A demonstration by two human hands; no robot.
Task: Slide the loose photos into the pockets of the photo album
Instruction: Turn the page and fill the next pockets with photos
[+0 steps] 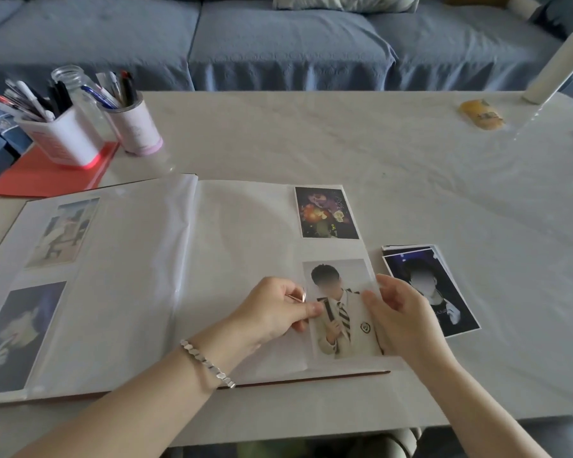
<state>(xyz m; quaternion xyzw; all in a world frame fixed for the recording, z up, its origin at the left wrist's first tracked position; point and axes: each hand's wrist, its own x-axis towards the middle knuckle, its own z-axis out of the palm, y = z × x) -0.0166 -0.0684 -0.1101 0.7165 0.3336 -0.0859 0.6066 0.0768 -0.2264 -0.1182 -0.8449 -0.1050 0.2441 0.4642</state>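
Silver bracelet (209, 362) links ring the wrist of the left hand (278, 309), whose thumb and curled fingers pinch the left edge of a portrait photo (344, 325). The right hand (402, 314) grips the opposite edge, thumb laid on the print's face and fingers bent behind it. Between the two hands the portrait photo, showing a figure in a white jacket and striped tie, sits slightly tilted at the lower right corner of the right page of the photo album (239, 233). Whether any of it is already under the page's film I cannot tell.

Above it, at the same page's upper right corner, lies a flower photo (326, 213). The photo album is spread open near the front edge of the tabletop (311, 133). On its left page an upper photo (63, 233) and a lower photo (20, 335) lie hazy under clear film.

Just beside the album's right edge, partly behind the right hand, rests a stack of loose photos (444, 276) with a dark portrait on top.

Toward the far left corner of the tabletop a square white pen holder (63, 137) stands on a red folder (40, 176), with a round pen cup (136, 125) and a glass jar (76, 84) close by. Near the far right corner are a yellow packet (482, 114) and a white bottle (556, 67). Beyond the far edge runs a blue sofa (278, 44).
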